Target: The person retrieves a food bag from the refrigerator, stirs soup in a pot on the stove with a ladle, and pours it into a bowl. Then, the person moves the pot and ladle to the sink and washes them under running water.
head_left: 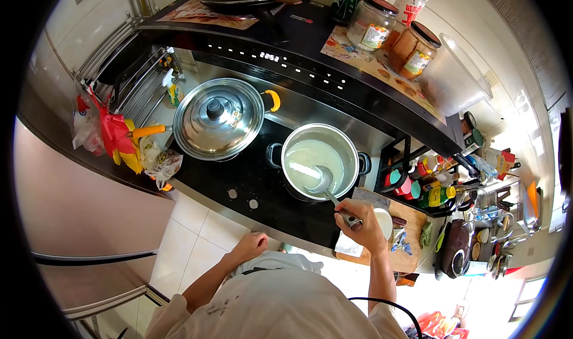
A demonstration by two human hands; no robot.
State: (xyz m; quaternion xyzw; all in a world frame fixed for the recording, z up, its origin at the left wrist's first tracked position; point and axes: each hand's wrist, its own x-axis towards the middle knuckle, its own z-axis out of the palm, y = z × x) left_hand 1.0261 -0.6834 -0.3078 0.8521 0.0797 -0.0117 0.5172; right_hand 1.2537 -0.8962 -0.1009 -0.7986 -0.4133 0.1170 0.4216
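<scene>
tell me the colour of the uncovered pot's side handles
The side handles on the uncovered cooking pot are black, best seen in the head view.

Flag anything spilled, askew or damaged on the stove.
Nothing stands out. The open pot sits upright on the cooktop, the right hand holds the ladle in its pale liquid, and the steel lid to the left looks squarely seated. No clear spill shows.
</scene>
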